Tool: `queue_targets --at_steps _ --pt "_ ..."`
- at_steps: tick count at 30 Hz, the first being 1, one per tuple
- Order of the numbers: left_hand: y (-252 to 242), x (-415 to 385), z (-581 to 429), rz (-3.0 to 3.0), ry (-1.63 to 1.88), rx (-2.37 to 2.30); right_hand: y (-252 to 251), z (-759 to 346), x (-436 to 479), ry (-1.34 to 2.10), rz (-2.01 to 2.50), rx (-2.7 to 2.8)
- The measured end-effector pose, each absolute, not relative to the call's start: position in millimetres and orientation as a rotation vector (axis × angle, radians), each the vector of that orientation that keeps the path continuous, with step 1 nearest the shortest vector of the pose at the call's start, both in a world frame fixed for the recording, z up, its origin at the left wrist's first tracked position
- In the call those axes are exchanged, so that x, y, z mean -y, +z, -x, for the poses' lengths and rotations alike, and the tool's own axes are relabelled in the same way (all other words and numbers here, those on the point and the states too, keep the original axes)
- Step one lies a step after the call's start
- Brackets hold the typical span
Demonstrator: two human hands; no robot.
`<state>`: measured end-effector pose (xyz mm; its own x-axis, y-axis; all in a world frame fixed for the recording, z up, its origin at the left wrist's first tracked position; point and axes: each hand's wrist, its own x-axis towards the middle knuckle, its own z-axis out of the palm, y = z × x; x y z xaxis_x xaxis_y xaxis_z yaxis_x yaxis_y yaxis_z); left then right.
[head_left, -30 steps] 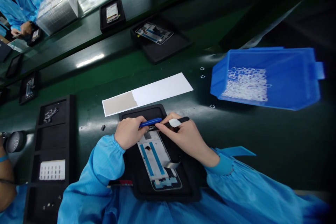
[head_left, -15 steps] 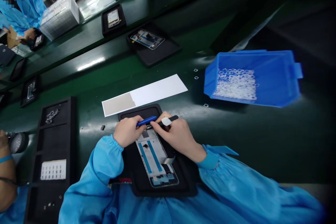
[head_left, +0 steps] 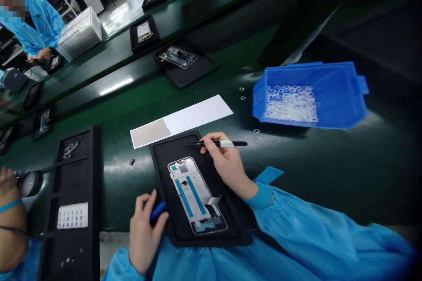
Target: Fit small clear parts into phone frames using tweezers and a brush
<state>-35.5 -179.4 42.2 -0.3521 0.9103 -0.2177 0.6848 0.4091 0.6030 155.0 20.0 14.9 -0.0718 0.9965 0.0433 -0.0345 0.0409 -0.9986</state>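
Note:
A phone frame [head_left: 197, 197] with two blue strips lies face up in a black tray [head_left: 171, 145] near my body. To the tray's left, my left hand [head_left: 146, 228] has its fingers curled around a blue pen-like tool [head_left: 158, 211], partly hidden by the hand. Above the tray's upper right edge, my right hand [head_left: 226, 162] holds black tweezers [head_left: 240, 143] with a white band, their tips pointing left over the tray. Neither hand touches the phone frame. A silvery flap stands at the frame's right side.
Beyond the tray lies a white strip [head_left: 201, 113]. A blue bin [head_left: 339, 101] of small white rings stands at right, a compartmented black tray [head_left: 95, 184] at left. Another phone frame [head_left: 180, 56] lies farther back. A person's arm [head_left: 12, 224] is at far left.
My left hand has moved down and left off the phone frame with the blue tool. My right hand has lifted slightly, and its tweezers now point left, away from the frame's top end.

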Motion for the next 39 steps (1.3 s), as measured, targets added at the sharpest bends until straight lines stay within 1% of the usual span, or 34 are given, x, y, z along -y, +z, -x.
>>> queue_targets --at_steps 2,5,7,10,13,16,18,22,26,34,39 --pt "30.6 195.4 22.1 -1.253 0.59 -2.076 12.6 -152.3 -17.8 1.277 1.103 1.21" --pt "20.7 202.6 4.0 -0.993 0.799 -1.908 8.8 -151.3 -18.2 1.289 1.111 1.099" --pt "23.7 198.2 -1.9 -0.811 0.956 -1.782 7.9 -152.4 -22.6 1.301 1.105 1.002" --pt "44.6 178.6 3.9 -0.586 1.059 -1.697 10.5 -156.8 -35.2 1.299 1.044 0.818" --pt "74.7 140.8 27.8 -0.43 1.156 -1.761 13.4 -163.8 -48.1 1.211 1.013 0.705" --pt "96.5 85.3 65.2 -0.465 1.34 -1.793 12.7 -167.6 -52.2 1.168 1.054 0.82" --pt "102.9 43.6 93.1 -0.504 1.46 -1.78 11.3 -166.8 -50.2 1.199 1.081 0.984" --pt "103.1 -26.6 135.3 -0.523 1.54 -1.925 11.9 -160.9 -46.4 1.24 1.061 1.273" --pt "93.5 -64.5 133.2 -0.721 1.438 -1.997 13.8 -155.1 -49.7 1.257 1.017 1.331" --pt "73.8 -141.8 50.0 -1.528 0.826 -2.033 7.0 -146.8 -51.3 1.504 0.952 1.276" --pt "69.1 -182.5 20.2 -1.717 0.527 -2.194 8.8 -148.0 -52.3 1.545 0.95 1.254"
